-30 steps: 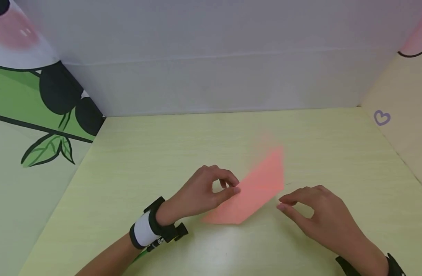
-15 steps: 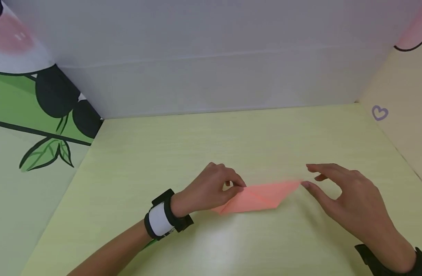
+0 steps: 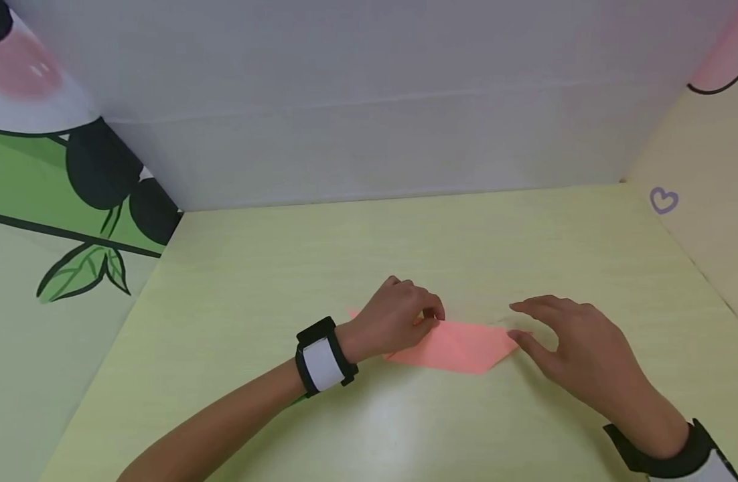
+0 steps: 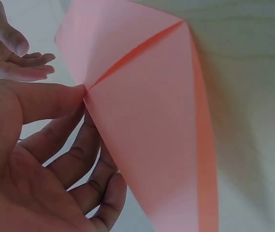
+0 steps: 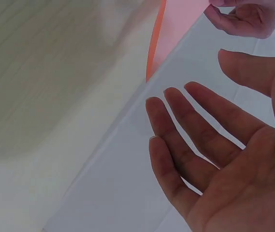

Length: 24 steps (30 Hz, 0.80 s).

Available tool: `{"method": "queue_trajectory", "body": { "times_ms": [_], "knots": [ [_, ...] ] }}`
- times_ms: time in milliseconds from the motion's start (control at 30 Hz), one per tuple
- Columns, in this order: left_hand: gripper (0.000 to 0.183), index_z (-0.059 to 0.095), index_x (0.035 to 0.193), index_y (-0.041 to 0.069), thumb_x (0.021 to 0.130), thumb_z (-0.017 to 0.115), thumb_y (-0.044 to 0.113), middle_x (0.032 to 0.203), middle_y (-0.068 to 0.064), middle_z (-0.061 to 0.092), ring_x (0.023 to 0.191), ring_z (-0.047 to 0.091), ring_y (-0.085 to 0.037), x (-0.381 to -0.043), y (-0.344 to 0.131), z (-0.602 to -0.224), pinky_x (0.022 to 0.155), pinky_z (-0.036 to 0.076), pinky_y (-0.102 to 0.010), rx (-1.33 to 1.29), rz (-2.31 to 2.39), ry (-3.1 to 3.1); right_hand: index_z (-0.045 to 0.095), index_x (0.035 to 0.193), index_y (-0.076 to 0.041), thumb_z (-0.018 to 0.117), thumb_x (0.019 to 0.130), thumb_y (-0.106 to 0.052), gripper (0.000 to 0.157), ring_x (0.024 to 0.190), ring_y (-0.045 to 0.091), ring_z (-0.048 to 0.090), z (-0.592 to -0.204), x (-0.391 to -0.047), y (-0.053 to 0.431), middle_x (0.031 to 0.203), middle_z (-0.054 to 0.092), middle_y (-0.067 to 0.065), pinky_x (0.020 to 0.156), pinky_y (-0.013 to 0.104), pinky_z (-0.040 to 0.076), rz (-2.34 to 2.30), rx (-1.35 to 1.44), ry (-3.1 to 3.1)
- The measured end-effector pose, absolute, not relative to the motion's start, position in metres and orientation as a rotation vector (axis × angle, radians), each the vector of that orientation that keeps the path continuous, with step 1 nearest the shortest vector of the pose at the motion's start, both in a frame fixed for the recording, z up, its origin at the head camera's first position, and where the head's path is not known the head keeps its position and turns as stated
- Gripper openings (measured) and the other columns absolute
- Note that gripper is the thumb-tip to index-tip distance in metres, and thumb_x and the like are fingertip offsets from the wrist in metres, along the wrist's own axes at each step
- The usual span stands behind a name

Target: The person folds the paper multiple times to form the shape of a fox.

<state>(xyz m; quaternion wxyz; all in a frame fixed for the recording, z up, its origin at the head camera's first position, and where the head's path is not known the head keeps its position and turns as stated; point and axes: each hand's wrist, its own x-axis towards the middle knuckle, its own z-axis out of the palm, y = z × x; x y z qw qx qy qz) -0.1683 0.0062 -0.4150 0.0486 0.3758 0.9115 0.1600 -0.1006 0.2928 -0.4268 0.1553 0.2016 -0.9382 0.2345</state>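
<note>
A folded sheet of pink paper [image 3: 459, 348] is held above the table in the head view. My left hand [image 3: 396, 318] pinches its upper edge between thumb and fingers. Seen from the left wrist, the paper [image 4: 147, 121] has crossing folds and a darker orange inner side, and the left thumb presses where two folds meet. To the right, my right hand [image 3: 576, 345] has its fingers spread and loosely bent, the thumb near the paper's right tip. The right wrist view shows that hand [image 5: 224, 145] holding nothing, apart from the paper [image 5: 180, 29].
A pale yellow wooden table [image 3: 272, 268] lies beneath both hands. Behind it stands a grey-white wall [image 3: 369, 147]. On the left is a panel with a green leaf drawing [image 3: 80, 271], on the right a beige panel with a purple heart [image 3: 664, 200].
The pink paper has turned from a steep slant to nearly level, in the left hand's pinch. The left hand has shifted right. The right hand has spread its fingers.
</note>
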Motion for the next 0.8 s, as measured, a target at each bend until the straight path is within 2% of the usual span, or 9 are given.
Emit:
{"method": "queue_trajectory", "body": {
  "times_ms": [267, 467, 633, 800],
  "knots": [
    [0.006, 0.076, 0.093, 0.023, 0.094, 0.074, 0.017, 0.081, 0.015, 0.068, 0.076, 0.053, -0.010, -0.166, 0.006, -0.429, 0.084, 0.042, -0.031, 1.063, 0.513, 2.869, 0.079, 0.111, -0.014, 0.086, 0.080, -0.025, 0.033, 0.090, 0.032, 0.071, -0.443, -0.112, 0.283, 0.107, 0.075, 0.003, 0.072, 0.052, 0.054, 0.569, 0.597, -2.747],
    [0.006, 0.075, 0.089, 0.023, 0.093, 0.076, 0.018, 0.075, 0.016, 0.064, 0.072, 0.050, -0.009, -0.167, 0.009, -0.436, 0.077, 0.039, -0.028, 1.028, 0.501, 2.915, 0.079, 0.106, -0.013, 0.087, 0.079, -0.025, 0.030, 0.090, 0.033, 0.066, -0.449, -0.119, 0.278, 0.106, 0.073, 0.005, 0.069, 0.047, 0.052, 0.510, 0.576, -2.843],
    [0.005, 0.074, 0.088, 0.023, 0.092, 0.076, 0.020, 0.079, 0.014, 0.062, 0.072, 0.050, -0.010, -0.167, 0.010, -0.438, 0.073, 0.037, -0.025, 1.022, 0.424, 2.944, 0.078, 0.102, -0.014, 0.089, 0.077, -0.028, 0.031, 0.088, 0.031, 0.064, -0.452, -0.122, 0.275, 0.104, 0.071, 0.006, 0.064, 0.042, 0.051, 0.473, 0.576, -2.877],
    [0.006, 0.076, 0.092, 0.023, 0.089, 0.077, 0.017, 0.088, 0.011, 0.067, 0.074, 0.051, -0.012, -0.165, 0.003, -0.433, 0.073, 0.040, -0.026, 1.047, 0.363, 2.932, 0.078, 0.103, -0.013, 0.091, 0.076, -0.029, 0.034, 0.087, 0.029, 0.063, -0.451, -0.125, 0.272, 0.103, 0.070, 0.006, 0.062, 0.039, 0.050, 0.490, 0.569, -2.866]
  ]
}}
